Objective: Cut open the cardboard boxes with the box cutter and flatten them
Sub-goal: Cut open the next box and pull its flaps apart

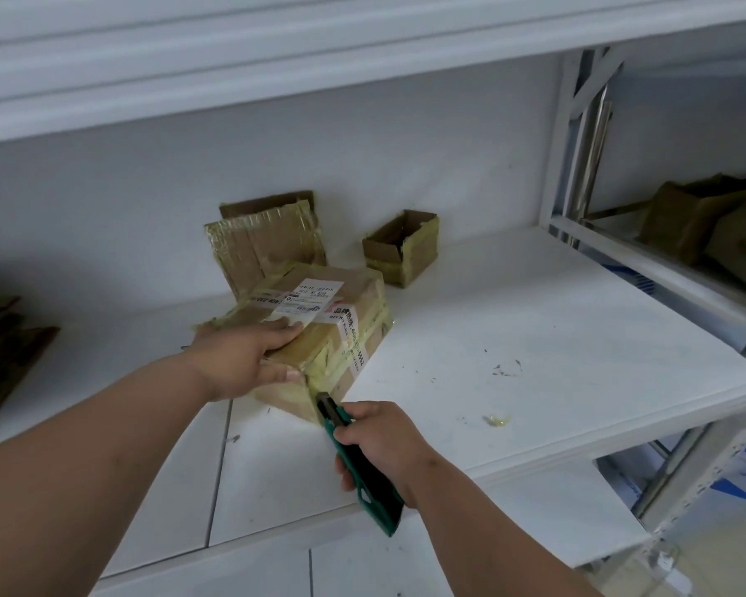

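Observation:
A taped cardboard box (341, 333) with white shipping labels lies on the white shelf (513, 338). My left hand (242, 359) holds its near left corner, fingers laid over the top and thumb against the front face. My right hand (380, 441) grips a green and black box cutter (362, 467). The cutter's tip touches the box's lower front corner, where yellowish tape wraps the edge.
A flattened taped box (263, 243) leans on the back wall. A small open box (401, 247) stands to its right. Flat cardboard (1, 359) lies at the far left. More boxes (707, 230) sit on the neighbouring rack at right. A tape scrap (497, 420) lies near the shelf's front edge.

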Tool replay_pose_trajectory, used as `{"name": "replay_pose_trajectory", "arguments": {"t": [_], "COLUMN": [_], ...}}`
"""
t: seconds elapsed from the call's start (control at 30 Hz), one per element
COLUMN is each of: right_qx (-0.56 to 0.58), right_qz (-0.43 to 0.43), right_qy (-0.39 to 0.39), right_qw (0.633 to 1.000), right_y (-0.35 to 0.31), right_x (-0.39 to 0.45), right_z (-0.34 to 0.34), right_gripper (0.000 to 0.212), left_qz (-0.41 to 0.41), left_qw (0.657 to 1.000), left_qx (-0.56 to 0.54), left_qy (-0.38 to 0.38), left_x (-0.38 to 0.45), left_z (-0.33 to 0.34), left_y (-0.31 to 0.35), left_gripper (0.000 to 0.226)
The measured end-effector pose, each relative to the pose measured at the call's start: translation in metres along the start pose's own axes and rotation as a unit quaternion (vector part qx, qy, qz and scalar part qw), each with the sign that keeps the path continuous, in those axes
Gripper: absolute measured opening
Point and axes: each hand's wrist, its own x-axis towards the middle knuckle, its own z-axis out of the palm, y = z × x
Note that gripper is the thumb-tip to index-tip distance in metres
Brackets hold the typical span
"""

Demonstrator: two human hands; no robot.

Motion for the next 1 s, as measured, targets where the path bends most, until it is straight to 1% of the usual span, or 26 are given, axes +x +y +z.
{"name": "replay_pose_trajectory", "arguments": {"t": [0.1,0.17,0.3,0.33,0.4,0.47,0.53,0.6,0.67,0.73,0.8,0.9,1.0], "right_qx": [0.011,0.014,-0.008,-0.007,-0.028,-0.106,-0.215,-0.319,-0.387,-0.425,-0.444,-0.455,-0.461], "right_qz": [-0.004,-0.011,-0.023,-0.037,-0.067,-0.093,-0.135,-0.175,-0.202,-0.226,-0.247,-0.264,-0.271], "right_qy": [0.016,0.027,0.024,0.046,0.119,0.169,0.176,0.178,0.179,0.181,0.183,0.187,0.201], "right_qw": [1.0,0.999,0.999,0.998,0.99,0.976,0.951,0.914,0.882,0.858,0.842,0.83,0.821], "right_y": [0.002,0.001,-0.002,-0.003,-0.003,-0.001,0.003,0.008,0.01,0.01,0.009,0.009,0.012], "right_x": [-0.005,-0.011,-0.027,-0.028,-0.025,-0.021,-0.018,-0.015,-0.014,-0.012,-0.008,-0.001,0.002], "right_z": [-0.008,-0.018,-0.031,-0.036,-0.047,-0.055,-0.057,-0.056,-0.055,-0.055,-0.054,-0.05,-0.048], "right_gripper": [0.029,0.029,0.026,0.028,0.035,0.037,0.035,0.036,0.036,0.036,0.038,0.041,0.042], "left_qz": [-0.009,-0.02,-0.064,-0.057,-0.035,-0.035,-0.03,-0.014,-0.011,-0.002,0.013,0.02,0.004], "left_qw": [0.997,0.994,0.99,0.99,0.992,0.995,0.998,0.997,0.995,0.994,0.996,0.999,1.0], "left_qx": [0.059,0.089,0.098,0.098,0.093,0.065,0.008,-0.058,-0.088,-0.09,-0.077,-0.023,-0.008], "left_qy": [0.045,0.055,0.075,0.081,0.078,0.06,0.05,0.05,0.055,0.056,0.047,0.011,-0.005], "left_x": [0.002,0.006,0.017,0.019,0.02,0.02,0.021,0.022,0.021,0.019,0.019,0.022,0.026], "left_z": [0.002,0.004,0.003,0.002,-0.003,-0.006,-0.001,0.007,0.013,0.013,0.01,0.005,0.004], "left_y": [0.012,0.023,0.045,0.05,0.053,0.047,0.038,0.034,0.035,0.034,0.033,0.035,0.036], "left_gripper": [0.076,0.076,0.076,0.076,0.075,0.072,0.073,0.074,0.068,0.065,0.068,0.077,0.088]}}
